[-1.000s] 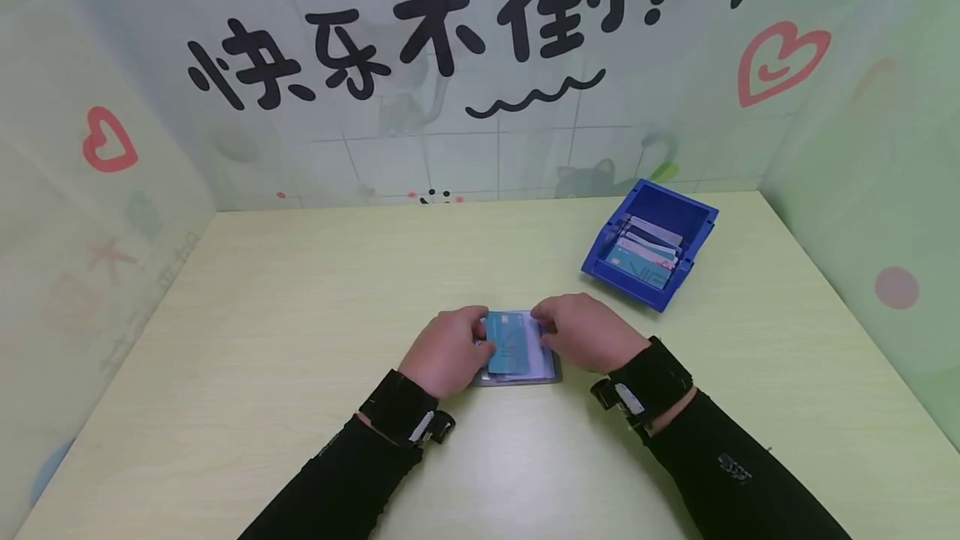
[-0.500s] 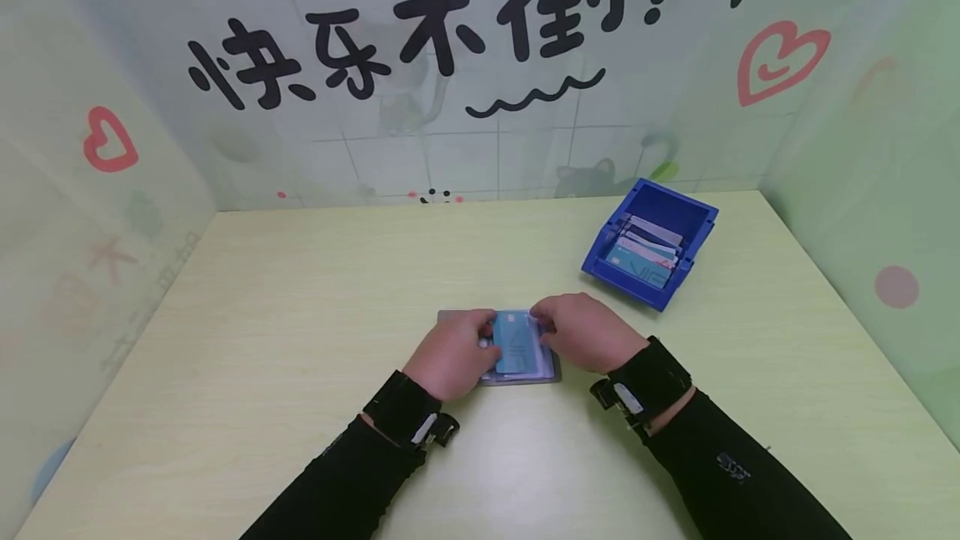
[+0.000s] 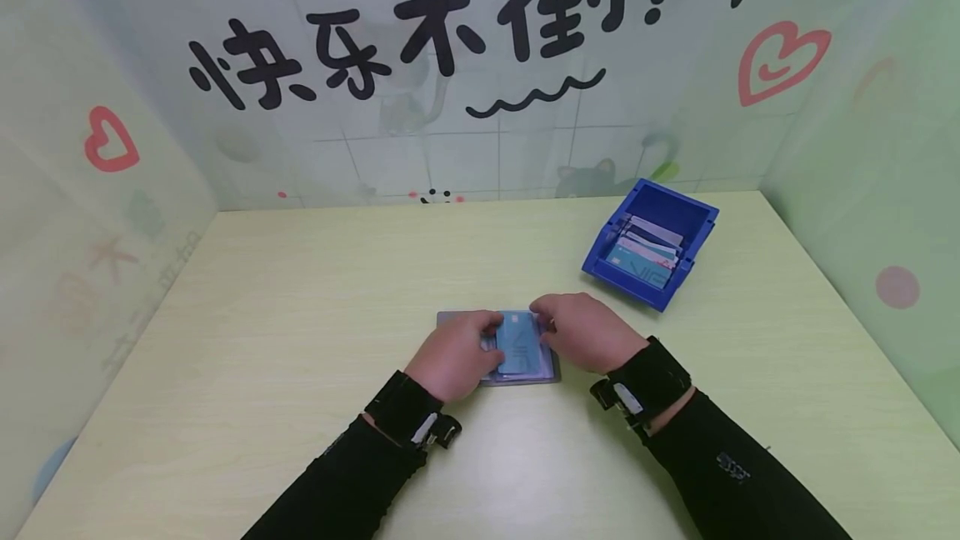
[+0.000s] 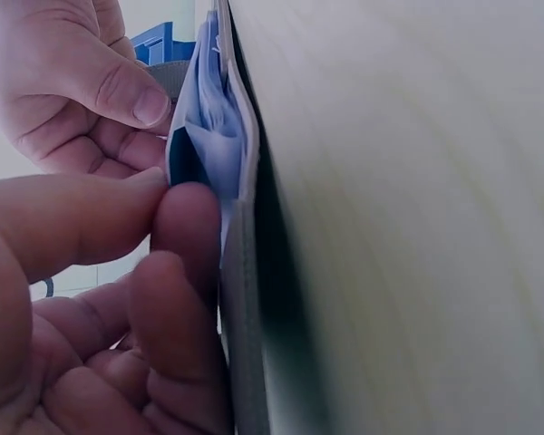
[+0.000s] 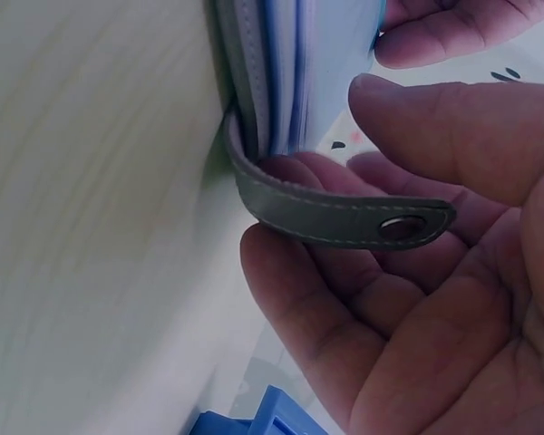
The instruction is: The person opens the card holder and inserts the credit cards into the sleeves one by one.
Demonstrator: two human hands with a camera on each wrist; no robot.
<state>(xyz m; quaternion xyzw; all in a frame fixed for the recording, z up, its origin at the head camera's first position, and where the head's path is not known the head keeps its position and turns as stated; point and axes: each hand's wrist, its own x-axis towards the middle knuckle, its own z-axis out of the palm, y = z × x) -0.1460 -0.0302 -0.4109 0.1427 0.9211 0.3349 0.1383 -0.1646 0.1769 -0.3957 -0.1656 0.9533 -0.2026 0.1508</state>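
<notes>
A grey card holder (image 3: 461,315) lies spread on the table, its stack of clear sleeves (image 3: 534,375) on the right half. My left hand (image 3: 456,354) pinches a light blue card (image 3: 517,343) by its left edge, and the card lies over the sleeves. In the left wrist view the thumb and a finger (image 4: 189,217) meet at the flared edge of a sleeve. My right hand (image 3: 581,330) stays at the sleeves' right edge with loosely bent fingers and the thumb apart. In the right wrist view the holder's snap strap (image 5: 335,217) crosses in front of its fingers.
A blue open box (image 3: 651,244) with several cards (image 3: 639,263) standing in it is at the back right of the table (image 3: 322,273). Printed fabric walls (image 3: 480,157) enclose the table at the back and sides.
My left hand has moved slightly right, carrying the blue card farther over the sleeves toward my right hand. More of the holder's left half shows. My right hand has hardly moved.
</notes>
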